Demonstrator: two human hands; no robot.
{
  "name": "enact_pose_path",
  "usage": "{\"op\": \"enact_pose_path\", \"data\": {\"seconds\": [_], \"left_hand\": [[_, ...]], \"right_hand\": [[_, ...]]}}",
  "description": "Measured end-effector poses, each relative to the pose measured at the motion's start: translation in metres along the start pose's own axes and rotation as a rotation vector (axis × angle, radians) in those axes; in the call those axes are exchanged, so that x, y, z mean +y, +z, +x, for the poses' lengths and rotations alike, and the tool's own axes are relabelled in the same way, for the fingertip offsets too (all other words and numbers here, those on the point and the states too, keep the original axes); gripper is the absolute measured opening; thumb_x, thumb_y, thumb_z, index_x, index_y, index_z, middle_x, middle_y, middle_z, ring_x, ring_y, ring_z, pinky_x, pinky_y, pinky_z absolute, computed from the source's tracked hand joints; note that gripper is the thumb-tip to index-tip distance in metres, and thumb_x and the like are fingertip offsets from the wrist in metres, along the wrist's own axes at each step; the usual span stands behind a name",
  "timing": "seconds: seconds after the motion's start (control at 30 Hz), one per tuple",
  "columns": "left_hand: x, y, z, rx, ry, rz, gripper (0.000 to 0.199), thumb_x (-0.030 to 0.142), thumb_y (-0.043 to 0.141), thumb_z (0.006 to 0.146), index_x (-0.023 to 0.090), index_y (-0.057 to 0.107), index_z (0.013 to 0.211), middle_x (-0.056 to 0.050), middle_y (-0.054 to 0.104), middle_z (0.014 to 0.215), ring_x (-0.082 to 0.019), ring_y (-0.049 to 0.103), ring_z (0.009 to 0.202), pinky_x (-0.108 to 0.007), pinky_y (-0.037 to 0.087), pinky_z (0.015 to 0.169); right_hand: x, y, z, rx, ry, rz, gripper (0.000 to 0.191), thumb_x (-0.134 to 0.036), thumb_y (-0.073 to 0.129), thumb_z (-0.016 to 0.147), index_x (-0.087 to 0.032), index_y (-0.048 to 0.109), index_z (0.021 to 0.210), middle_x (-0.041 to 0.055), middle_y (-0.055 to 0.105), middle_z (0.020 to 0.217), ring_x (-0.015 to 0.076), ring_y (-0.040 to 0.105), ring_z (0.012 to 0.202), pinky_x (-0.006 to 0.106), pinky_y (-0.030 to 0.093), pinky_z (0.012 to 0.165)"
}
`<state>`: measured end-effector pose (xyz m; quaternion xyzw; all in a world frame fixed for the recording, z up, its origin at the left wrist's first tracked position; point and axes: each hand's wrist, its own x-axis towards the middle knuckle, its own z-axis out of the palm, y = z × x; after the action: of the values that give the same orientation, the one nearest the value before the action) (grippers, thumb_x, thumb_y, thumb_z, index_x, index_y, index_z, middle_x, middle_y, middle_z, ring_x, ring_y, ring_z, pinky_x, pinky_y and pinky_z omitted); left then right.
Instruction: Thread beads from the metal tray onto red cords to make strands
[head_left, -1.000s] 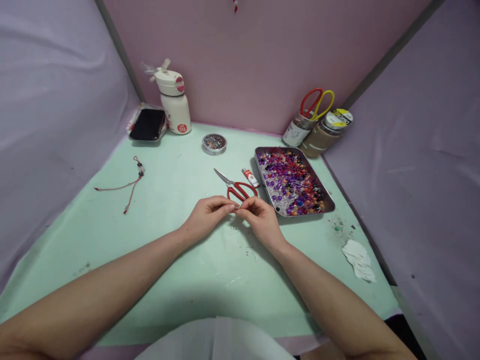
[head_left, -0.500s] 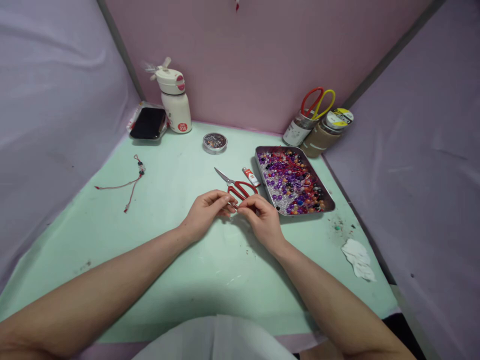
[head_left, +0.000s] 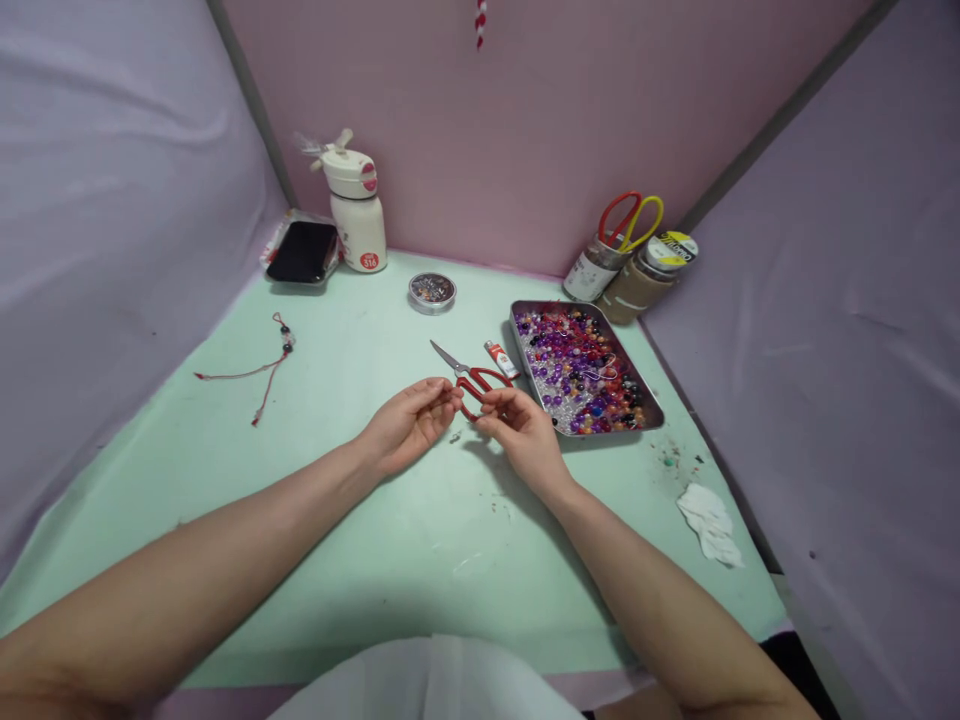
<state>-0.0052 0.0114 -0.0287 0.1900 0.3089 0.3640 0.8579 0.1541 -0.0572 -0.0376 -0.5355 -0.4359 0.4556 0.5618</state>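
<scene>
Over the middle of the table, my left hand (head_left: 412, 425) is turned partly palm up, thumb and fingertips drawn together in a pinch. Facing it a small gap away, my right hand (head_left: 523, 438) has its thumb and index finger pinched too. Whatever lies between the fingertips of either hand is too small to name. Just beyond them rest red-handled scissors (head_left: 481, 380), partly covered by my right fingers. A red and white lighter (head_left: 501, 359) lies beside the scissors. Right of my right hand is a metal tray (head_left: 660, 418) holding loose purple, clear, red and black beads (head_left: 570, 365).
A beaded red cord (head_left: 286, 345) lies at the left. Along the back stand a black tray (head_left: 304, 252), a white bottle (head_left: 360, 225), a round clear case (head_left: 433, 291), a jar (head_left: 592, 272) with red and yellow handles, and a lidded jar (head_left: 643, 282). Crumpled tissue (head_left: 710, 525) lies right.
My hands have moved slightly apart from their earlier touching pinch, and my left palm has rolled upward. More of the scissors' handles shows between them. The camera view has shifted slightly.
</scene>
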Motion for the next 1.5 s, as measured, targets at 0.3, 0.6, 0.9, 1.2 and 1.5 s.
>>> {"op": "enact_pose_path", "data": {"seconds": [0.3,0.6,0.9,1.2,1.5], "left_hand": [[0.000,0.000,-0.002,-0.053,-0.067,-0.043,0.020,0.007,0.046,0.089,0.008,0.063,0.078,-0.007,0.065,0.074,-0.008,0.065,0.064,-0.012,0.054,0.061],[-0.009,0.002,-0.006,-0.166,-0.032,0.196,0.010,0.020,0.063,0.082,0.011,0.063,0.077,-0.005,0.066,0.076,-0.007,0.062,0.064,-0.016,0.052,0.063],[-0.013,0.007,-0.014,-0.041,0.378,0.688,0.016,0.031,0.072,0.073,0.016,0.070,0.077,-0.004,0.069,0.076,-0.015,0.062,0.075,-0.028,0.048,0.078],[-0.014,0.004,-0.009,0.002,0.306,0.699,0.018,0.029,0.075,0.067,0.018,0.072,0.080,-0.004,0.070,0.078,-0.015,0.061,0.074,-0.028,0.045,0.074],[-0.010,0.002,-0.006,-0.049,0.238,0.833,0.021,0.036,0.073,0.069,0.017,0.074,0.077,-0.004,0.068,0.073,-0.014,0.058,0.069,-0.027,0.044,0.068]], "right_hand": [[-0.001,0.002,-0.004,-0.010,-0.190,-0.080,0.012,-0.020,0.067,0.074,-0.023,0.064,0.086,0.0006,0.063,0.085,0.0137,0.059,0.077,0.031,0.050,0.074],[-0.005,0.002,-0.009,-0.020,-0.506,-0.270,0.010,-0.016,0.063,0.081,-0.025,0.068,0.082,0.0010,0.061,0.084,0.0145,0.058,0.079,0.032,0.048,0.075],[-0.010,0.004,-0.015,0.005,-0.345,-0.214,0.007,-0.024,0.056,0.085,-0.023,0.062,0.081,0.0024,0.064,0.083,0.0169,0.060,0.081,0.033,0.048,0.076],[-0.008,0.006,-0.009,0.040,-0.088,-0.009,0.028,-0.024,0.065,0.077,-0.025,0.048,0.099,-0.0049,0.062,0.069,0.0122,0.057,0.064,0.027,0.045,0.063],[-0.006,0.002,-0.009,-0.016,-0.060,-0.083,0.032,-0.026,0.066,0.076,-0.024,0.044,0.099,-0.0062,0.062,0.067,0.0113,0.054,0.061,0.027,0.041,0.061]]}}
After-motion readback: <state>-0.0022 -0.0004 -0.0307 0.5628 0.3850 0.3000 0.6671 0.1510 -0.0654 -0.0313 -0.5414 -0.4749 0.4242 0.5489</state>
